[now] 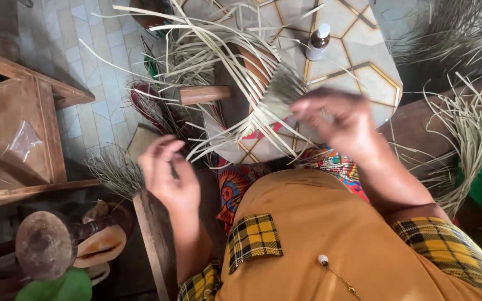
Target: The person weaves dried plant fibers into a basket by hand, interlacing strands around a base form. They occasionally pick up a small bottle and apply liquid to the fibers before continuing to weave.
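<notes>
- Two hands at work on a woven straw piece [271, 103], which sits on top of a small table w/ geometric gold-line pattern [358, 44], just ahead of the person's lap.
- Step in hand, as I judge it: mid-weave. Flat woven patch already formed at centre, many loose pale strips [207, 33] fanning out from it to the left and up, not yet worked in.
- Right hand [344, 120]: fingers curled partway, tips touching the right edge of the woven patch, pinching or steadying it. Blurred, so exact grip can't be told.
- Left hand [165, 170]: off the piece, lower left, near the table edge. Fingers bent in loosely, thumb and forefinger close together; seems to pinch a thin dark strand, but too small to be sure.
- Next move, judged: calls for one loose strip picked out and laid over/under its neighbours while the right hand keeps the patch from shifting. Strips are springy and tangled, so clean separation matters.
- Round wooden handle or mallet [205, 95] lies just left of the patch, under the strips.
- Small white bottle w/ brown cap [318, 42] stands upright on the table, beyond the piece, apart from both hands.
- More straw bundles [464, 134] at right, well clear of the work.
</notes>
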